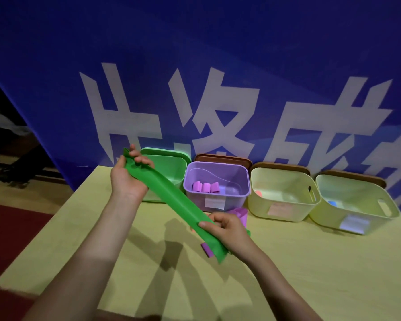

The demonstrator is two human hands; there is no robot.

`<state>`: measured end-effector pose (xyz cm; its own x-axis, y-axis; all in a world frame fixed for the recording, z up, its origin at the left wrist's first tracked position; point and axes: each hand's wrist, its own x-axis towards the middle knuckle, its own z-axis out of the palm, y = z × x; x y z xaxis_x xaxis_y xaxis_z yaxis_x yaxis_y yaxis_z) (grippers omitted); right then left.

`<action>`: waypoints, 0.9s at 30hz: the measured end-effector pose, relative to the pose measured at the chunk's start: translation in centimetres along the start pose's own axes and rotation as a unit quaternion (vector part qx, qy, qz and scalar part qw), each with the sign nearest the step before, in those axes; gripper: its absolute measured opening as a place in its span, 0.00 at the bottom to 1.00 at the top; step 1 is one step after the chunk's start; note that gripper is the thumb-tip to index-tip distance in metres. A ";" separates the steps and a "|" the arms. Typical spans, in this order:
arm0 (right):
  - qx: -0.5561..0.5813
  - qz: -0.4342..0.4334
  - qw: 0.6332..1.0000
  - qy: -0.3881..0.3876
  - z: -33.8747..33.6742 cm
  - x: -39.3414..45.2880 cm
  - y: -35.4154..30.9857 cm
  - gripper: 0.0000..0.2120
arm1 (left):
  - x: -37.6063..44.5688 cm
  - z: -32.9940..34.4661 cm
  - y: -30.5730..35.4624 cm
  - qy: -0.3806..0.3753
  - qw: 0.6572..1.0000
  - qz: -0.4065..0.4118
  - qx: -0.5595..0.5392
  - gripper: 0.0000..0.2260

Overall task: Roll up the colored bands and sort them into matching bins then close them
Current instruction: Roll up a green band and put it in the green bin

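Above table [287, 274], hands [127, 179] [225, 228] stretch green band [171, 195]

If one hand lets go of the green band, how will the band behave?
Probably floppy: the green band stays straight only because the left hand and right hand hold its two ends. It bunches where the left hand grips it, so it seems thin and soft. It likely weighs little and would hang down.
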<state>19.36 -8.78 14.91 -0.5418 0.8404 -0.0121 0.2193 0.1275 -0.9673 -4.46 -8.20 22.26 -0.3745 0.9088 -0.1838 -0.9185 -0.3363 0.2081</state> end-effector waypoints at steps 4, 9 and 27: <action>0.006 -0.003 1.000 0.000 -0.4 0.0 0.2 0.14 | 1.0 -1.1 0.6 0.014 1.000 0.000 -0.009 0.18; 0.011 -0.010 1.000 0.002 -1.0 -0.1 0.7 0.08 | 1.7 -2.3 1.1 0.029 0.999 0.006 -0.029 0.16; 0.205 0.081 0.975 -0.028 -3.9 -0.7 4.3 0.06 | 3.1 -4.0 0.1 0.057 0.998 -0.012 0.014 0.16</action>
<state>23.85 -6.76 11.79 -0.5724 0.8009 -0.1758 -0.0307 -0.2352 -0.9715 -6.25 -6.43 17.93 -0.3663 0.8821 -0.2963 -0.9238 -0.3064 0.2297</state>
